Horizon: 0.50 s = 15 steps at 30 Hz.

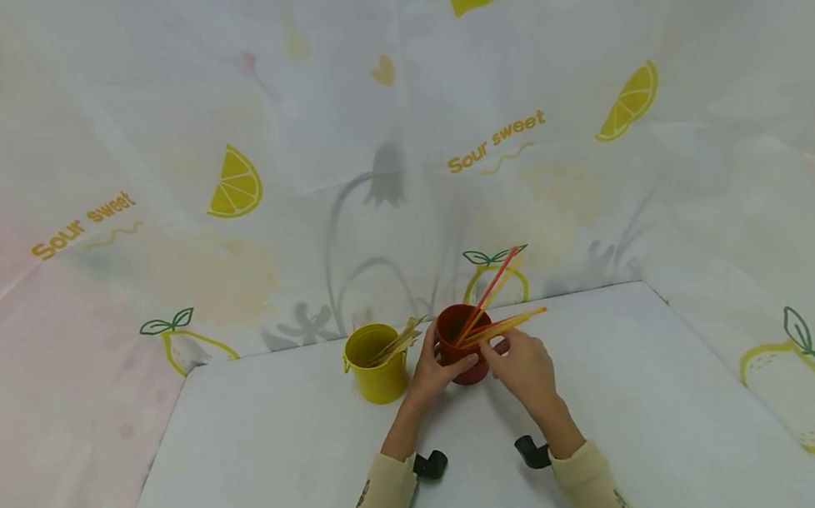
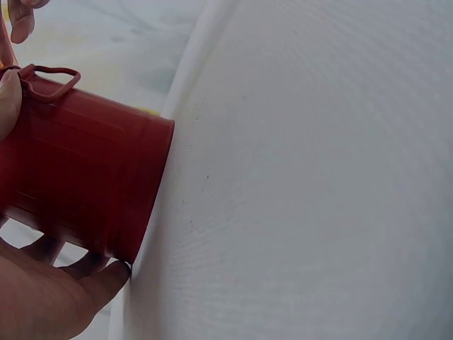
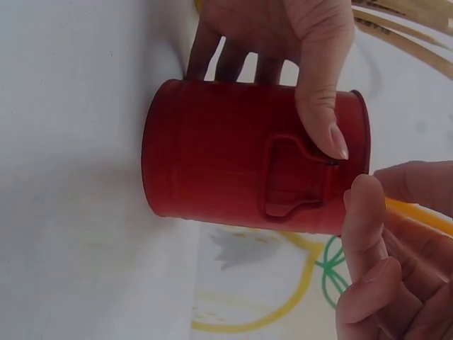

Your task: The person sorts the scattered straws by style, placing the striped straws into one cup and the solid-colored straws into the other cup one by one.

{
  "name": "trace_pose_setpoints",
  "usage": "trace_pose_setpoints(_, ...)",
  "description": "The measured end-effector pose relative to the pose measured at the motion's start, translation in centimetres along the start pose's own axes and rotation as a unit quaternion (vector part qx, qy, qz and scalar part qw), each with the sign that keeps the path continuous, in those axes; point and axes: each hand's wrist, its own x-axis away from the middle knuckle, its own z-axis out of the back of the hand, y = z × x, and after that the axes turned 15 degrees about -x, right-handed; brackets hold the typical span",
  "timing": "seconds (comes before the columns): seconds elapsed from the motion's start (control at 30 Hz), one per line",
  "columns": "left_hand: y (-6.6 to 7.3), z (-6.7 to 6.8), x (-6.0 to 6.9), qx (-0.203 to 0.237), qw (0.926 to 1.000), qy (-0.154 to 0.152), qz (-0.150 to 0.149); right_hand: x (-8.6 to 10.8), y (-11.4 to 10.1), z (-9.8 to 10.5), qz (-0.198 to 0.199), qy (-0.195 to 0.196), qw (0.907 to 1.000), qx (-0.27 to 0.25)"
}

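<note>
A small red metal pail [image 1: 471,374] stands on the white table in front of me, a wire handle [image 3: 269,177] on its side. My left hand [image 1: 432,377] grips the pail, thumb on its near side by the handle and fingers round its other side. My right hand [image 1: 526,366] is at the rim, its thumb and fingertips pinching thin yellow-orange sticks [image 1: 524,320] that lean over the right edge. A red stick [image 1: 494,283] and a yellow one rise steeply out of the pail beside them. The sticks' lower ends are partly hidden inside.
Left of the red pail, a yellow pail [image 1: 380,384] holds several pale brown flat sticks [image 1: 397,346] that tilt right. Behind the table [image 1: 264,455] hangs a white cloth [image 1: 345,236] with lemon prints. Black wrist mounts [image 1: 432,465] sit at both cuffs.
</note>
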Motion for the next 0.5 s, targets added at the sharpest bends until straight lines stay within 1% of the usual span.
trace_pose_setpoints(0.1, -0.2, 0.2, 0.1, -0.002, 1.0, 0.003, 0.001, 0.1, -0.1, -0.1, 0.006, -0.009, 0.9999, 0.001)
trace_pose_setpoints(0.17, -1.3, 0.1, -0.2, -0.009, 1.0, 0.004, 0.002, 0.3, -0.2, 0.0, 0.016, -0.011, 0.9998, 0.003)
trace_pose_setpoints(0.33, -4.0, -1.0, -0.9, -0.014, 0.9996, 0.021, -0.01, 0.6, -0.2, 1.0, 0.036, -0.017, 0.9989, 0.026)
trace_pose_setpoints(0.4, -4.1, -1.3, -0.6, -0.021, 0.9992, 0.032, -0.013, 0.6, -0.1, 1.5, 0.038, -0.025, 0.9983, 0.038)
trace_pose_setpoints(0.5, -3.8, -1.7, -0.1, -0.061, 0.997, 0.043, -0.02, 0.7, 0.2, 2.3, 0.044, -0.03, 0.9973, 0.051)
